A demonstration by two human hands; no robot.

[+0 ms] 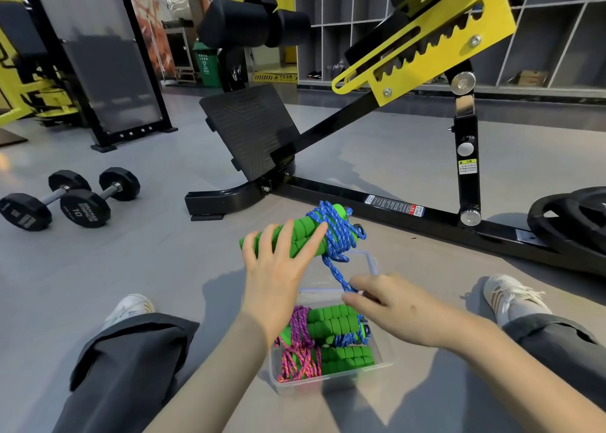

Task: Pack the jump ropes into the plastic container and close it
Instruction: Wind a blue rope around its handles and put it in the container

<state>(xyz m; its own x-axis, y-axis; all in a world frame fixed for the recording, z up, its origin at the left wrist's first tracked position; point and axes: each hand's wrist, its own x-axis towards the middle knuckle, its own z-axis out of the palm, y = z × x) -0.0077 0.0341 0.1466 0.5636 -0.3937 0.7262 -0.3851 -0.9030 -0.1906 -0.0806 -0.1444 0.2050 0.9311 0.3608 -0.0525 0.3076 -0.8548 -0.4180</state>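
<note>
Fingers (pixel 288 235) of the left hand (pixel 278 268) wrap the green-handled blue jump rope (pixel 331 232) above the floor-standing plastic container (pixel 370 262), while the right hand (pixel 393 308) pinches its loose cord (pixel 337 275): finish coiling, then lay it beside the packed ropes (pixel 331 337).

Both forearms are bare, no sleeves showing. The legs wear loose dark grey trousers (pixel 131 360) with wide hems, above white lace-up sneakers (pixel 511 296) with beige stripes.

Packed ropes (pixel 331 340) are filling the container (pixel 328 381); bare floor (pixel 147 262) is lying open leftward, while the bench frame (pixel 377 203) is blocking beyond.
</note>
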